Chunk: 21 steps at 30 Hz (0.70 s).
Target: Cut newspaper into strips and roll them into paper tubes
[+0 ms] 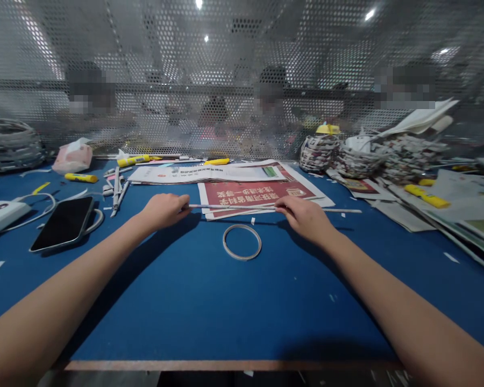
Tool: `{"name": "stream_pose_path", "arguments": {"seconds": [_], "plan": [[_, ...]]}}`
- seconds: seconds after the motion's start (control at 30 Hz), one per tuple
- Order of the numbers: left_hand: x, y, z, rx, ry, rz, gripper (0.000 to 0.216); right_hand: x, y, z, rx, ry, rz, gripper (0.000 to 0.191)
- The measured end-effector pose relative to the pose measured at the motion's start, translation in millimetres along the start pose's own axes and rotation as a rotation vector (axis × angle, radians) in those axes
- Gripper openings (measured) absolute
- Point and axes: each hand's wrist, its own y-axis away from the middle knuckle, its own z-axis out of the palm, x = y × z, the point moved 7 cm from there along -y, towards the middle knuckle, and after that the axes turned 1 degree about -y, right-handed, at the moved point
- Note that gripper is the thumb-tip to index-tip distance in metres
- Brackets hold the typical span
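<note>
My left hand [165,210] is closed in a pinch on the left end of thin rolled-paper sticks [234,207], held level just above the table. Farther right, my right hand [304,215] pinches the same sticks, and one pale length runs out past it to the right. Between the hands two lengths seem to lie close together; whether they are joined I cannot tell. Below them a pale ring [242,259] rests flat on the blue table [242,317]. Behind the sticks lies a red printed newspaper sheet [258,192], partly under a folded newspaper [201,173].
Left: a phone [64,223], a white power bank [4,215] with cable, short paper rolls [116,191] and a yellow glue stick [80,178]. Right: woven paper baskets [319,153] and stacked newspapers [468,215]. A perforated metal screen [234,64] stands behind, people beyond it.
</note>
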Motion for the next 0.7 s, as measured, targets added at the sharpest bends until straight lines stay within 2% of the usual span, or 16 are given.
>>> {"name": "stream_pose_path", "arguments": {"seconds": [0.17, 0.3, 0.37, 0.47, 0.6, 0.7], "plan": [[8, 4, -12, 0.147, -0.061, -0.059, 0.027, 22, -3, 8, -0.158, -0.057, 0.108, 0.024], [34, 13, -30, 0.337, -0.144, 0.048, 0.032, 24, -2, 14, -0.276, -0.096, 0.143, 0.034], [42, 16, -34, 0.381, -0.171, 0.086, 0.035, 21, -1, 15, -0.309, -0.09, 0.144, 0.038], [41, 15, -30, 0.312, -0.136, 0.062, 0.041, 18, -1, 13, -0.286, -0.038, 0.136, 0.04], [31, 9, -19, 0.156, -0.078, 0.011, 0.041, 15, 0, 9, -0.21, 0.033, 0.097, 0.03], [27, 6, -15, 0.084, -0.077, 0.018, 0.041, 15, 1, 10, -0.221, 0.039, 0.07, 0.025]]}}
